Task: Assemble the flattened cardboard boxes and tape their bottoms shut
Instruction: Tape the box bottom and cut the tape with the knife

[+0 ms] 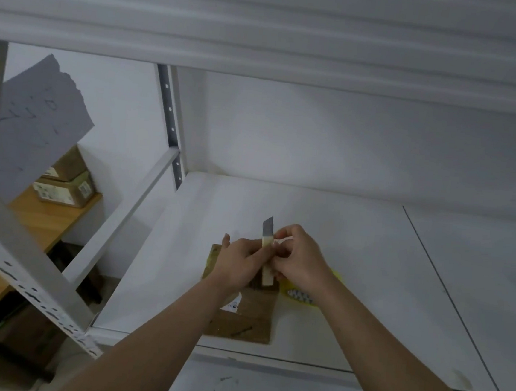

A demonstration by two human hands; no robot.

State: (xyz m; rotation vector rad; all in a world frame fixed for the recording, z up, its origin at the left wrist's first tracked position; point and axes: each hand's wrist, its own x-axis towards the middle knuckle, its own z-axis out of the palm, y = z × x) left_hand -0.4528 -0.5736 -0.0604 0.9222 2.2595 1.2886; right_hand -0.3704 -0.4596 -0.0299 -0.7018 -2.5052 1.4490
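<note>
near the middle of the frame, the left hand [238, 260] and right hand [299, 261] both pinch a small knife [266, 252]. below them the flat cardboard [249, 319] looks light and stiff, best held by its edges.

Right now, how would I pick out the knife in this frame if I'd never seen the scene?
Start at the white shelf filling the middle of the view, then find the flat brown cardboard near its front edge. Above it, both hands meet, the left hand and the right hand, holding the knife upright. It is the only thing there with a grey slanted blade on a pale handle.
</note>
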